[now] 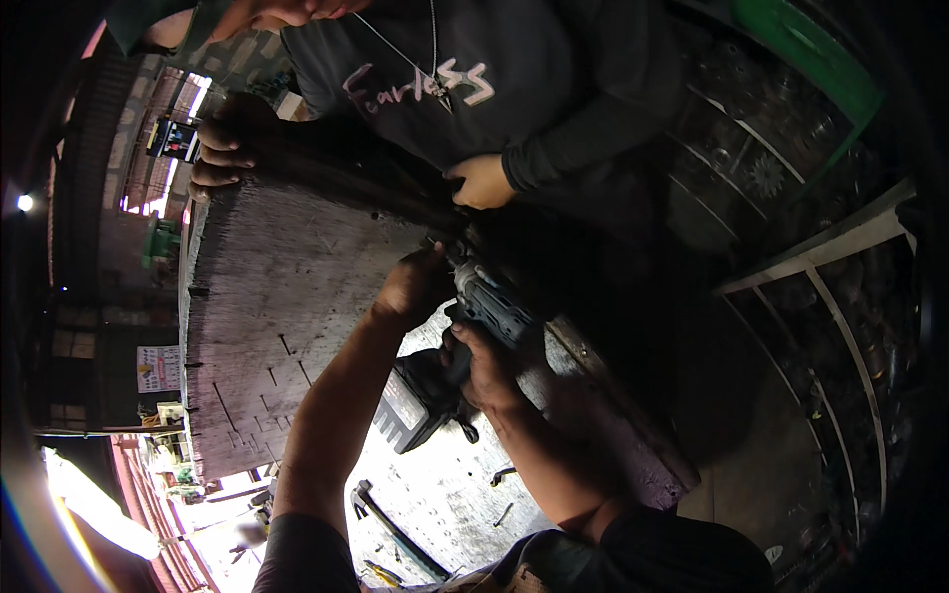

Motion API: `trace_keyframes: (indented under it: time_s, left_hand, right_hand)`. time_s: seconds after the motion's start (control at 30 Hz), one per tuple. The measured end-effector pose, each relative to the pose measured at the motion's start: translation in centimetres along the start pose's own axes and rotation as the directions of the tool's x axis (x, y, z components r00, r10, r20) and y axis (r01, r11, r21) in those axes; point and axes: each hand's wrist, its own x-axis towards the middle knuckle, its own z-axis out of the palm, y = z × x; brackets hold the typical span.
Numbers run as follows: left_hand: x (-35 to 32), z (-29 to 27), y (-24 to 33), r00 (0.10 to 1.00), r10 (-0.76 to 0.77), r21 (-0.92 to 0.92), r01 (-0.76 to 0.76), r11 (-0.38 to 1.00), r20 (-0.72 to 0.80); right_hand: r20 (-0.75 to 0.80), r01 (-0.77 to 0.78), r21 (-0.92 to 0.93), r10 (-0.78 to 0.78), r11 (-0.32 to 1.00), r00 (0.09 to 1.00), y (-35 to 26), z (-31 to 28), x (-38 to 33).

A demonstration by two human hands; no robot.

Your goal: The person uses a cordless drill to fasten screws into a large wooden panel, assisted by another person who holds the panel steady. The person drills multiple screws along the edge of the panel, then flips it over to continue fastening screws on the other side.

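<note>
A dark grey cordless drill [496, 312] is tilted with its front end pointing up and away, against a dark wooden beam [361, 193]. Wrapped round its grip is my right hand [480, 362], and the battery end hangs below, over the pale surface. My left hand [411, 285] is at the drill's front end, fingers closed by the beam's edge; what they pinch is hidden. Left of my forearm, several long nails [228, 410] stick out of a worn wooden board [306, 262].
A co-worker in a dark top stands opposite, one hand [225, 153] on the beam's left end, the other hand [481, 182] near the drill tip. A claw hammer [400, 534] and yellow-handled pliers [382, 574] lie near me. Metal racks [840, 232] with loose parts stand right.
</note>
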Motion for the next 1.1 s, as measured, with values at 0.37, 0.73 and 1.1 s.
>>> trace_keyframes:
  time_s: [0.37,0.73,1.1]
  left_hand:
    - [-0.2,0.9,0.1,1.0,0.014,-0.078,-0.016,0.997,-0.016]
    - [0.4,0.5,-0.3,0.996,0.088,-0.109,-0.085,0.99,0.022]
    - [0.7,1.0,-0.7,0.981,0.049,-0.187,-0.084,0.979,-0.186]
  right_hand:
    - [0.026,-0.022,-0.043,0.023,0.999,0.999,-0.5,-0.1,0.2]
    - [-0.006,0.028,-0.089,-0.029,0.996,1.0,0.6,-0.8,0.4]
    - [0.046,-0.069,-0.06,0.072,0.996,0.996,0.4,-0.7,0.2]
